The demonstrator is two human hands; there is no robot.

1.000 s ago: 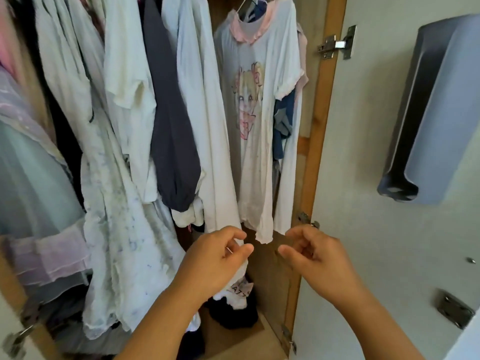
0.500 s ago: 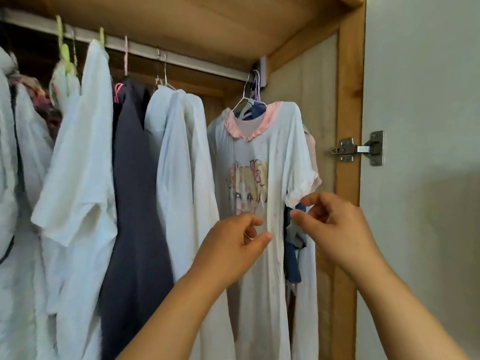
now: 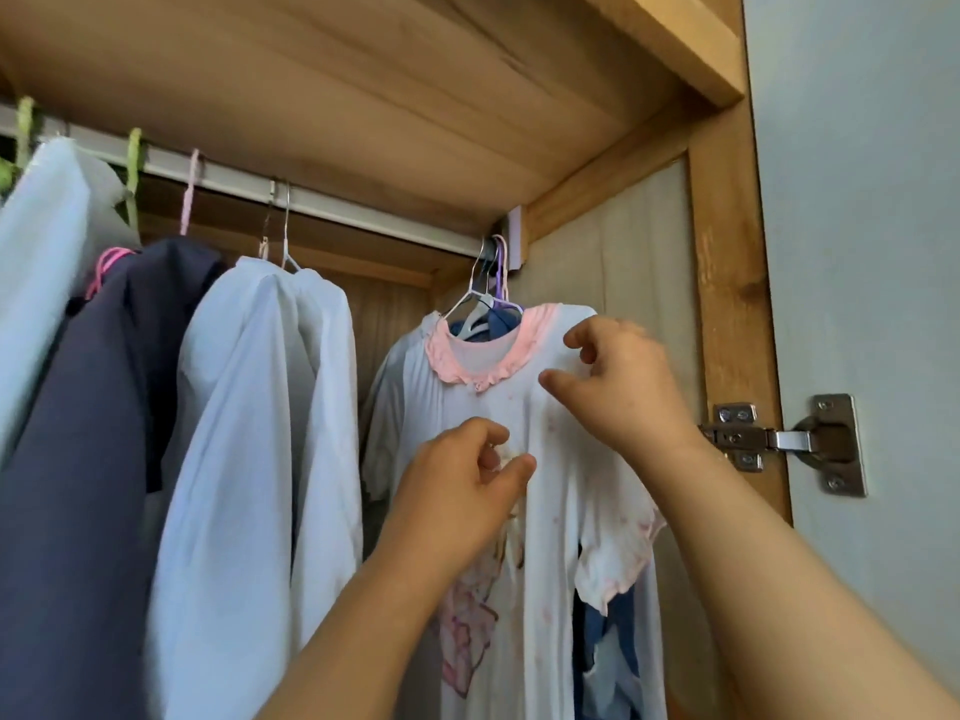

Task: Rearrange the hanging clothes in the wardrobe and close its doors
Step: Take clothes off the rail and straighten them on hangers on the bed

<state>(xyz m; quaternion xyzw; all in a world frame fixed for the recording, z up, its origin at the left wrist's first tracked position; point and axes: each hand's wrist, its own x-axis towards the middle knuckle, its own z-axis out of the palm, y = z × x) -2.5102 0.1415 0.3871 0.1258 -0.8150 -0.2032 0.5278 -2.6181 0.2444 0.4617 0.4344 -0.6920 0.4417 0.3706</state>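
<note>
Both hands w/ fingers curled at white nightshirt (image 3: pixel 524 511): left hand (image 3: pixel 462 491), right hand (image 3: pixel 618 387); grip unclear, print part-hidden.

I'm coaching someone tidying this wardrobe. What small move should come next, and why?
Probably take the pink-collared shirt by its shoulder with the right hand and slide its hanger left along the rail. It hangs crammed against the wardrobe's right wall, both hands hover at it, and the rail beside it is free.
</note>
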